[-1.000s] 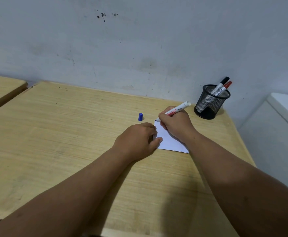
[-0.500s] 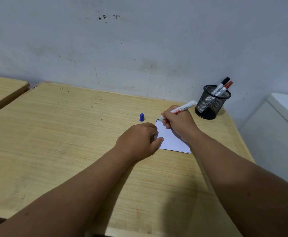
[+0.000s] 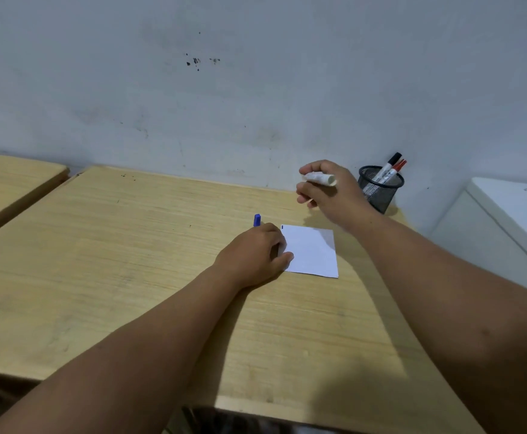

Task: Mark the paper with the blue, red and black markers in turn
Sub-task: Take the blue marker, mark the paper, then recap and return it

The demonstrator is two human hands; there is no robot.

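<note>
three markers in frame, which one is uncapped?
The marker in the right hand, raised above the table. Its blue cap stands by the left hand. The black-capped marker and red-capped marker sit in the mesh cup.

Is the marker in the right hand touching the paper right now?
Apart. The head view shows the right hand holding the marker raised above the paper.

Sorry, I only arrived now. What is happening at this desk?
A person is marking a small white paper with markers. The left hand presses on the paper's left edge and holds it flat on the wooden desk. The right hand is lifted above the desk, gripping a white marker. One short blue mark sits at the paper's far left corner. The blue cap stands on the desk. The black marker and red marker wait in the mesh cup.
</note>
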